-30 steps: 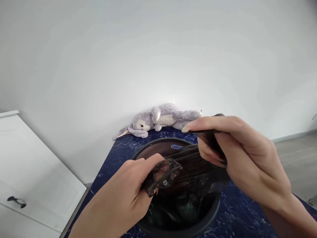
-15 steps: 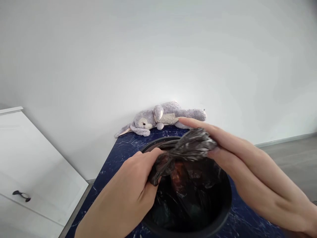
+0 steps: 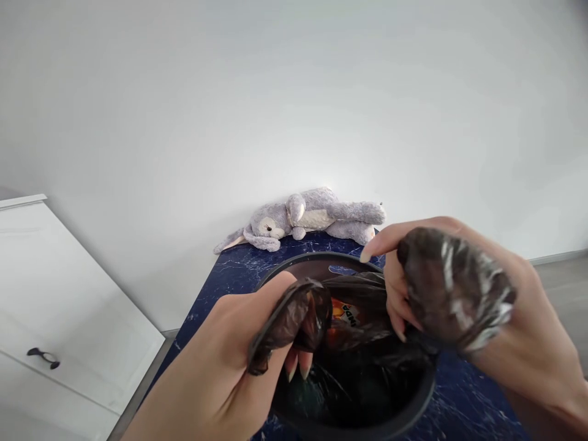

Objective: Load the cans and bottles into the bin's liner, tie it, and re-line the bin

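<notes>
A round dark bin (image 3: pixel 420 398) stands on a blue marbled table, and a thin black trash bag (image 3: pixel 353 383) lines its inside. My left hand (image 3: pixel 239 331) is closed on one bunched part of the bag, above the bin's left side. Over the right side, my right hand (image 3: pixel 487 294) grips another bunched part, its index finger stretched out toward the far rim. Between the hands the bag is spread, and an orange label (image 3: pixel 344 312) with partly visible lettering shows down inside. What else lies in the bag is too dark to make out.
Behind the bin, a grey plush bunny (image 3: pixel 312 214) lies on its side against the white wall. The blue tabletop (image 3: pixel 220 282) has its left edge near a white cabinet (image 3: pixel 68 306) with a dark handle (image 3: pixel 43 357). Grey floor shows at the right.
My hands have moved apart, the right one to the right, each with a bunch of the bag. The gathered bag top has parted, and the orange label and the bin's handle hole now show.
</notes>
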Demonstrator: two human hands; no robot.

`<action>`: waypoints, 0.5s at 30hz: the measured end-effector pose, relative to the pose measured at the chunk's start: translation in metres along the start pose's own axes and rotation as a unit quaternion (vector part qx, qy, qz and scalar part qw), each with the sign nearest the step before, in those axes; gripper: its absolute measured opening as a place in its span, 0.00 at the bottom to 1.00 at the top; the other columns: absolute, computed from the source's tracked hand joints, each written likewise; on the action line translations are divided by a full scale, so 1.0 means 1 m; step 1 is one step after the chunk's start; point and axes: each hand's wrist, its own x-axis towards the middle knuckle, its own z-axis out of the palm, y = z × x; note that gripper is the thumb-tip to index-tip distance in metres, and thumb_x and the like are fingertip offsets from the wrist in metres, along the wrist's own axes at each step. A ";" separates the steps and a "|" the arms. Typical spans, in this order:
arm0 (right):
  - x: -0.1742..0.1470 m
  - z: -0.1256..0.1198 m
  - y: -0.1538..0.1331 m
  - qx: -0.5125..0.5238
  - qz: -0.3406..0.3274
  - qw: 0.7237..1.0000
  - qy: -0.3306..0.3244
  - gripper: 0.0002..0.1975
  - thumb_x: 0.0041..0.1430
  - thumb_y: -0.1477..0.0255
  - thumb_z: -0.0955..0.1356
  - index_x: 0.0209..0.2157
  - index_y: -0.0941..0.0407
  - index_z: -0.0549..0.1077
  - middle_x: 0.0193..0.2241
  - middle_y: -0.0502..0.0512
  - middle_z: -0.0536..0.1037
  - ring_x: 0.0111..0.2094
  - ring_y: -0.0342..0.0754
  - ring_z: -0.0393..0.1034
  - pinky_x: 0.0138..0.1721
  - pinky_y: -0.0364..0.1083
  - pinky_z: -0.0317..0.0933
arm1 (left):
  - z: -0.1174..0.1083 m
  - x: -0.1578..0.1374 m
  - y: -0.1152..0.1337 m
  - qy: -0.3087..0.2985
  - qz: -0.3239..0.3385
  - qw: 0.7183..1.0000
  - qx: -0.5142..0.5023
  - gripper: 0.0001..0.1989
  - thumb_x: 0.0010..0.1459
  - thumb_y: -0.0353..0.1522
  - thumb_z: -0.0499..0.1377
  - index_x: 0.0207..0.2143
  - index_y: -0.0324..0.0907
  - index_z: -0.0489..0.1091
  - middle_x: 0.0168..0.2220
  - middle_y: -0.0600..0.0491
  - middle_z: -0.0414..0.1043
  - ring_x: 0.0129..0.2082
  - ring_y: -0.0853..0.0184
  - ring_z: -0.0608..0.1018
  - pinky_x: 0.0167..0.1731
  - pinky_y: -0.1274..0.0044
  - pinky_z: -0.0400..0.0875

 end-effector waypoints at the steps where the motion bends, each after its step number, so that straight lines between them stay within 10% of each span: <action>1: 0.000 0.001 -0.001 -0.036 -0.018 0.999 -0.003 0.11 0.70 0.75 0.68 0.45 0.45 0.79 0.39 0.50 0.83 0.32 0.48 0.79 0.37 0.48 0.76 | 0.000 -0.001 0.000 -0.005 0.001 1.000 -0.001 0.13 0.76 0.30 0.50 0.36 0.48 0.68 0.29 0.62 0.76 0.29 0.73 0.77 0.33 0.81 0.72; 15: -0.015 0.009 -0.007 -0.098 0.093 0.990 -0.035 0.30 0.72 0.63 0.66 0.72 0.46 0.62 0.47 0.57 0.81 0.47 0.57 0.80 0.41 0.47 0.79 | 0.010 0.014 0.006 0.192 0.009 0.978 0.082 0.10 0.71 0.35 0.59 0.50 0.56 0.76 0.46 0.54 0.79 0.45 0.60 0.81 0.38 0.75 0.79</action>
